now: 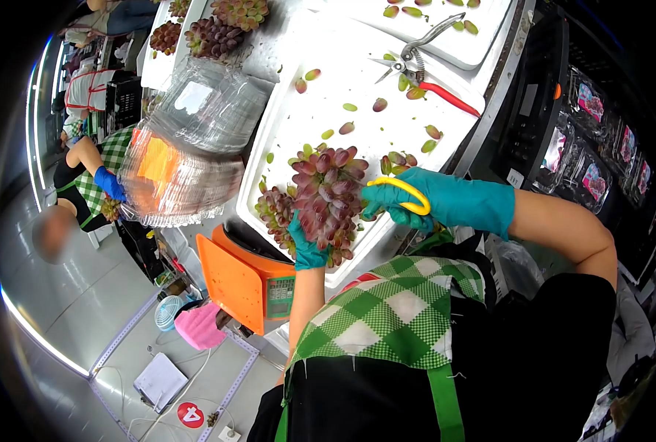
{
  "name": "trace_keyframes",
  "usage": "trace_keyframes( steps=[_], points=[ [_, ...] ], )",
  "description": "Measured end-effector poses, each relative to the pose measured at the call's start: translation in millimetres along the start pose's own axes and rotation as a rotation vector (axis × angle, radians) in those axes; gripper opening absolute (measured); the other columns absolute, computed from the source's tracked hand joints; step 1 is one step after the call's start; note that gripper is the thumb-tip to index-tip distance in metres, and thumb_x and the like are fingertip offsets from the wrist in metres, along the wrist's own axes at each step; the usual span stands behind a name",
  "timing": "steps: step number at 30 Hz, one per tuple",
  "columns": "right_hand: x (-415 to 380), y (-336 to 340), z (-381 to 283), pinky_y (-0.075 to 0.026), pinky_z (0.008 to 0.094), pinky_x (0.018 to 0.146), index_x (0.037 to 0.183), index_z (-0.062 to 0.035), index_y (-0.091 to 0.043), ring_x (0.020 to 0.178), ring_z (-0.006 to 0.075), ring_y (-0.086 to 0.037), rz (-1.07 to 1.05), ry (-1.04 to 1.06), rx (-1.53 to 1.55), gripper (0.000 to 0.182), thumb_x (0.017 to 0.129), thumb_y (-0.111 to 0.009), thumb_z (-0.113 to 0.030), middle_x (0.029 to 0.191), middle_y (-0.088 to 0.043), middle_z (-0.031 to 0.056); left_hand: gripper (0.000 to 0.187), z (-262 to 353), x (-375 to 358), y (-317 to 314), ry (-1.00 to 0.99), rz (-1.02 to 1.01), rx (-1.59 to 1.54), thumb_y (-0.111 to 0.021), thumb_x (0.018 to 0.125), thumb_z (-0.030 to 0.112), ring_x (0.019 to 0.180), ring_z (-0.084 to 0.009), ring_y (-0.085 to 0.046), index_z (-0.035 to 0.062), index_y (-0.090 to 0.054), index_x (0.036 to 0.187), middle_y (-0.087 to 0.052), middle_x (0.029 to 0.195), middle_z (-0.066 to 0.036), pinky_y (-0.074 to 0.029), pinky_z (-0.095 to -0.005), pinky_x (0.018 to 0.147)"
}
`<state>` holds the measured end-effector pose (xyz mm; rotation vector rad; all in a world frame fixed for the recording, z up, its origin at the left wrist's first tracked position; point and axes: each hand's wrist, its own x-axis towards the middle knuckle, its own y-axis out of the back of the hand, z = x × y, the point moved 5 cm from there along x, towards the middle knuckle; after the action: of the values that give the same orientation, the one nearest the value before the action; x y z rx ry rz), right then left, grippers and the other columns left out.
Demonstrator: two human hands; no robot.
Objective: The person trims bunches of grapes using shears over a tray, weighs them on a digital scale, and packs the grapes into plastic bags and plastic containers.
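Note:
My left hand (307, 244), in a teal glove, is closed around the lower side of a bunch of reddish-purple grapes (330, 193) and holds it over a white tray (287, 136). In my right hand (410, 197), gloved alike, are yellow-handled scissors (407, 186); one handle loop shows over the fingers. Their blades are hidden, close against the right side of the bunch. Another bunch of grapes (275, 211) lies just behind the left hand. Loose grapes (379, 104) are scattered across the tray.
Pruning shears (435, 87) with a red handle lie across the tray's far right. Stacked clear plastic containers (188, 166) stand to the left, above an orange scale (228, 276). Black crates (538, 110) with packed boxes line the right. A co-worker's blue glove (109, 183) touches the containers.

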<state>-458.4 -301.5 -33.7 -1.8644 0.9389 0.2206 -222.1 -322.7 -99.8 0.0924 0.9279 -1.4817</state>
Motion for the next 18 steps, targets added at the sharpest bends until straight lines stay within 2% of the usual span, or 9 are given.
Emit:
trace_keyframes(
  steps=[3, 4, 7, 8, 10, 12, 15, 18],
  points=[
    [8, 9, 6, -0.033, 0.0177, 0.034, 0.098, -0.0004, -0.060, 0.036, 0.0054, -0.041, 0.042, 0.009, 0.043, 0.048, 0.081, -0.053, -0.045, 0.051, -0.047, -0.0007, 0.056, -1, 5, -7, 0.012, -0.004, 0.073, -0.030, 0.086, 0.040, 0.118, -0.0304, -0.036, 0.0051, -0.029, 0.130, -0.033, 0.131, -0.014, -0.030, -0.0426, 0.099],
    [4, 10, 2, -0.033, 0.0181, 0.034, 0.096, 0.0002, -0.060, 0.037, 0.0058, -0.041, 0.057, 0.023, -0.005, 0.047, 0.082, -0.053, -0.044, 0.051, -0.048, -0.0003, 0.054, 0, 8, -10, 0.031, -0.184, -0.106, -0.029, 0.087, 0.038, 0.118, -0.0304, -0.036, 0.0052, -0.029, 0.130, -0.033, 0.131, -0.014, -0.030, -0.0431, 0.099],
    [1, 11, 5, -0.034, 0.0184, 0.035, 0.095, -0.0007, -0.061, 0.038, 0.0061, -0.043, 0.097, 0.009, -0.028, 0.045, 0.082, -0.052, -0.043, 0.053, -0.048, 0.0001, 0.054, -3, 9, -6, 0.006, -0.040, -0.013, -0.030, 0.087, 0.037, 0.118, -0.0297, -0.036, 0.0055, -0.029, 0.130, -0.033, 0.131, -0.014, -0.030, -0.0433, 0.099],
    [-3, 10, 3, -0.035, 0.0188, 0.036, 0.098, -0.0025, -0.060, 0.039, 0.0066, -0.044, 0.113, -0.045, -0.034, 0.042, 0.083, -0.052, -0.041, 0.054, -0.048, 0.0003, 0.055, 0, 8, -14, -0.033, -0.003, 0.013, -0.035, 0.083, 0.035, 0.117, -0.0298, -0.037, 0.0050, -0.029, 0.130, -0.034, 0.130, -0.014, -0.031, -0.0433, 0.099],
    [-12, 9, 0, -0.036, 0.0188, 0.037, 0.101, -0.0038, -0.059, 0.040, 0.0068, -0.044, 0.125, -0.010, -0.066, 0.040, 0.084, -0.052, -0.039, 0.054, -0.049, 0.0004, 0.060, 6, 6, -24, -0.115, 0.070, 0.060, -0.046, 0.077, 0.030, 0.115, -0.0299, -0.040, 0.0040, -0.030, 0.129, -0.038, 0.129, -0.014, -0.032, -0.0434, 0.098],
    [-15, 12, 3, -0.038, 0.0188, 0.040, 0.106, -0.0048, -0.056, 0.042, 0.0067, -0.046, 0.125, 0.041, -0.041, 0.038, 0.084, -0.052, -0.035, 0.055, -0.050, 0.0006, 0.059, 14, 6, -24, -0.158, 0.109, 0.066, -0.046, 0.077, 0.030, 0.115, -0.0297, -0.040, 0.0039, -0.031, 0.129, -0.038, 0.128, -0.014, -0.032, -0.0431, 0.098],
    [-12, 17, 8, -0.039, 0.0183, 0.041, 0.102, -0.0042, -0.056, 0.044, 0.0062, -0.048, 0.253, 0.091, -0.110, 0.044, 0.080, -0.057, -0.042, 0.054, -0.050, -0.0003, 0.059, 21, 2, -14, -0.180, 0.089, 0.030, -0.046, 0.078, 0.029, 0.115, -0.0294, -0.041, 0.0038, -0.031, 0.128, -0.038, 0.128, -0.014, -0.032, -0.0427, 0.098],
    [-12, 8, 10, -0.038, 0.0176, 0.042, 0.102, -0.0029, -0.054, 0.045, 0.0046, -0.048, 0.283, 0.030, -0.179, 0.042, 0.081, -0.057, -0.039, 0.055, -0.050, -0.0011, 0.058, 31, -10, -4, -0.211, 0.092, -0.011, -0.046, 0.078, 0.029, 0.115, -0.0292, -0.041, 0.0036, -0.032, 0.128, -0.039, 0.128, -0.014, -0.032, -0.0423, 0.098]
  ],
)
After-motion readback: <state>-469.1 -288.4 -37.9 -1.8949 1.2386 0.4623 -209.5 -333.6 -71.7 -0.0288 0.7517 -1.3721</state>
